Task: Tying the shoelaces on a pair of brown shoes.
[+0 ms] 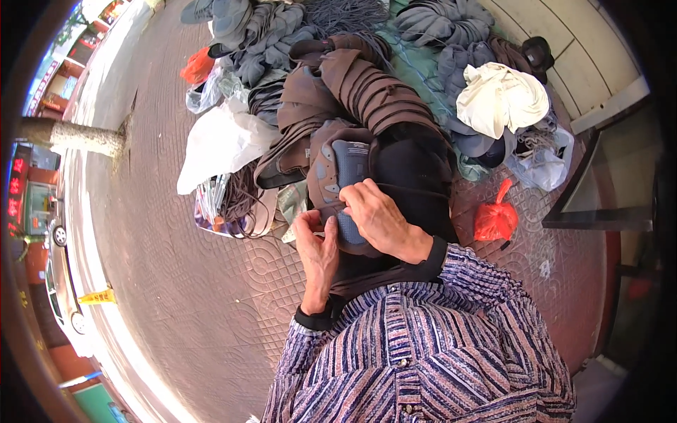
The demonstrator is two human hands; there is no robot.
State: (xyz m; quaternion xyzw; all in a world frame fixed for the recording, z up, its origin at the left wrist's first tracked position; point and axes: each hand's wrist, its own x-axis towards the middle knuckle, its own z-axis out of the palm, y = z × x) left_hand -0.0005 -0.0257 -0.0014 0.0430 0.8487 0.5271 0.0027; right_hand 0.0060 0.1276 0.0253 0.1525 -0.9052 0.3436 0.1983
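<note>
Left hand [319, 255] and right hand [382, 220] meet at one brown shoe upper [325, 173] on the black-clad lap [409, 169].
The left, thumb raised, pinches the upper's near-left edge; the right angles in, fingers curled over the one blue-grey tongue [352, 163], its grip hidden, so I cannot tell. Two orange-red plastic bags [496, 220] [197, 66] flank them.

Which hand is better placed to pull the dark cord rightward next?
Probably the right hand: it is nearer the dark cord. The left hand is farther off, at the left side of the brown shoe upper.
</note>
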